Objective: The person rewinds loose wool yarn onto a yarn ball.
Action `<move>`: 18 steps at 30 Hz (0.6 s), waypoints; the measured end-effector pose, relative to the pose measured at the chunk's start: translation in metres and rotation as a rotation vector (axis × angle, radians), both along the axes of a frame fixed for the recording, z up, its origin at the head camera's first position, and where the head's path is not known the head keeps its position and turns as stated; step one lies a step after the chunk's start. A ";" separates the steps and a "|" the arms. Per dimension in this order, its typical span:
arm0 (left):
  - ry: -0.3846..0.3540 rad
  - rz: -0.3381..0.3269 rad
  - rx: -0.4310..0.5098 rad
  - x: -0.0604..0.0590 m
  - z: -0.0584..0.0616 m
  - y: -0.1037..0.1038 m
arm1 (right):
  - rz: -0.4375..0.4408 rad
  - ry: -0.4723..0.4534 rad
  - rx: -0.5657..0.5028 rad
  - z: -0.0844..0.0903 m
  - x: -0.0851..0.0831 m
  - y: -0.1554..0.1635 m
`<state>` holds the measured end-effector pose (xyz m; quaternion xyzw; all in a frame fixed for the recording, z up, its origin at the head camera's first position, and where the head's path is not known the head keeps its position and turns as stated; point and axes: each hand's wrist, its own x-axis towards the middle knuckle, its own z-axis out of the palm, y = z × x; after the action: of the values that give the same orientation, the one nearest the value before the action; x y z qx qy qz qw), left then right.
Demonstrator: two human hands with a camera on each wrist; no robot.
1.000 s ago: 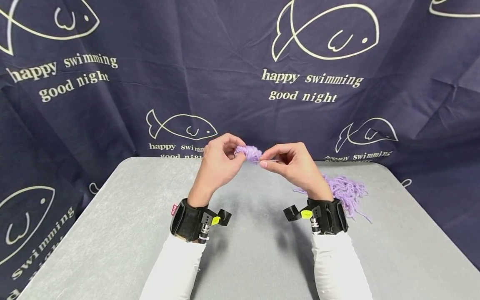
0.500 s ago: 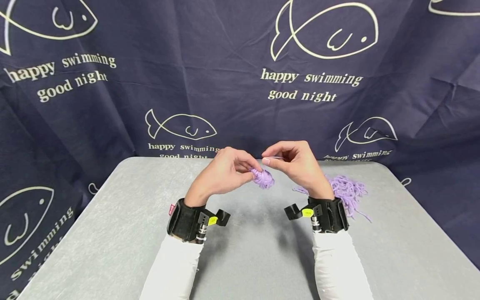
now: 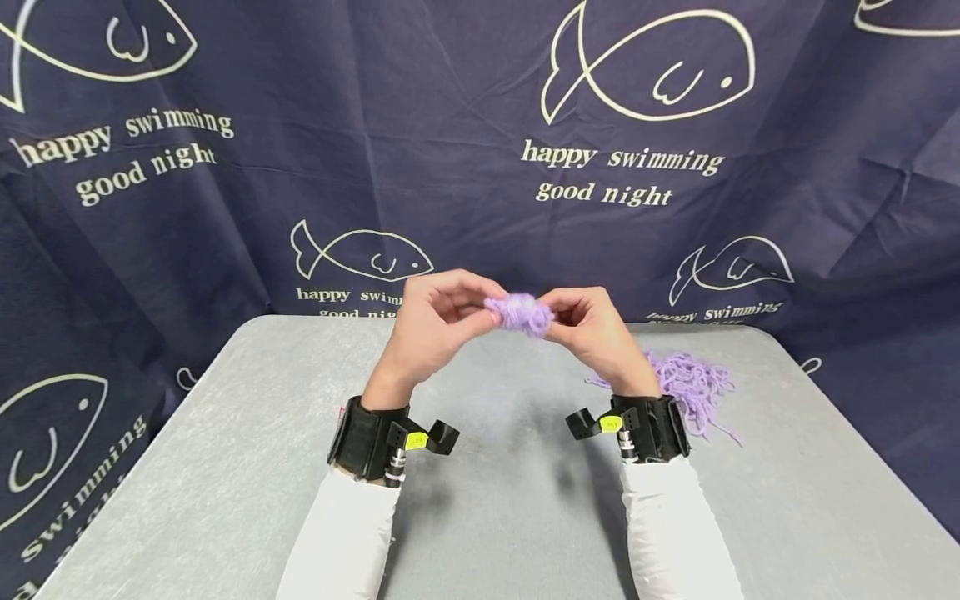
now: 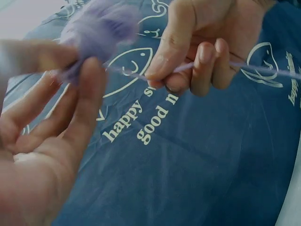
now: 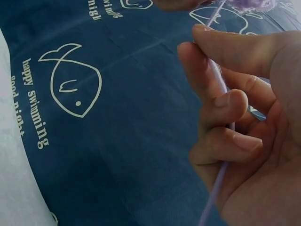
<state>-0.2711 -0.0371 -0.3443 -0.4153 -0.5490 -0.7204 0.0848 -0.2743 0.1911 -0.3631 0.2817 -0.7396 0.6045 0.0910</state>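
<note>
- Holding the small purple yarn ball [image 3: 519,312] in the left hand [image 3: 431,329], fingers curling round it, above the bench [image 3: 225,467].
- Right hand [image 3: 592,333] is pinching the yarn strand [image 4: 188,67], which is running rightward from the ball.
- Loose yarn pile [image 3: 693,383] is lying on the bench behind the right wrist.

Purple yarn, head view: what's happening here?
A person is winding yarn by hand above a grey table. The left hand pinches a small purple yarn ball. The right hand holds the strand that runs to the ball, threaded between its curled fingers. A loose pile of purple yarn lies on the table behind the right wrist.
</note>
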 end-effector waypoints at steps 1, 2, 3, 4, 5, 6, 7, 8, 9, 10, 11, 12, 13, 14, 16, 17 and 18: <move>-0.024 0.025 0.057 -0.001 0.000 0.000 | -0.005 -0.001 0.009 0.000 0.000 -0.001; -0.051 0.047 0.114 -0.001 0.001 0.001 | -0.009 -0.002 0.022 0.000 0.000 -0.001; -0.077 0.070 0.168 -0.002 0.001 0.001 | -0.011 -0.001 0.030 0.001 0.001 -0.002; -0.101 0.096 0.217 -0.002 0.001 0.001 | -0.012 0.004 0.042 0.001 0.001 -0.003; -0.121 0.126 0.258 -0.003 0.001 0.002 | -0.011 0.007 0.051 0.002 0.002 -0.004; -0.133 0.161 0.288 -0.004 0.000 0.002 | -0.010 0.008 0.058 0.003 0.003 -0.004; -0.135 0.205 0.301 -0.004 0.000 0.002 | -0.009 0.007 0.065 0.003 0.003 -0.005; -0.128 0.260 0.295 -0.005 -0.001 0.001 | -0.010 0.004 0.071 0.004 0.004 -0.005; -0.117 0.322 0.272 -0.006 -0.001 0.001 | -0.011 0.002 0.080 0.005 0.005 -0.005; -0.105 0.385 0.237 -0.007 -0.002 0.000 | -0.012 -0.001 0.088 0.006 0.007 -0.005; -0.090 0.451 0.191 -0.008 -0.003 -0.001 | -0.013 -0.003 0.094 0.006 0.008 -0.005; -0.074 0.515 0.138 -0.009 -0.004 -0.002 | -0.014 -0.003 0.101 0.007 0.009 -0.005; -0.058 0.576 0.079 -0.010 -0.005 -0.003 | -0.015 -0.002 0.107 0.008 0.010 -0.005; -0.043 0.626 0.019 -0.011 -0.006 -0.004 | -0.016 0.003 0.110 0.009 0.012 -0.004; -0.025 0.684 -0.097 -0.011 -0.007 -0.007 | -0.015 0.015 0.102 0.011 0.014 -0.003; -0.018 0.701 -0.158 -0.011 -0.008 -0.009 | -0.016 0.023 0.096 0.012 0.015 -0.002; -0.015 0.701 -0.217 -0.011 -0.008 -0.010 | -0.021 0.030 0.087 0.013 0.015 -0.001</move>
<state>-0.2825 -0.0472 -0.3523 -0.2030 -0.7318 -0.5881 0.2782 -0.2589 0.1899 -0.3502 0.2869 -0.7666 0.5664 0.0961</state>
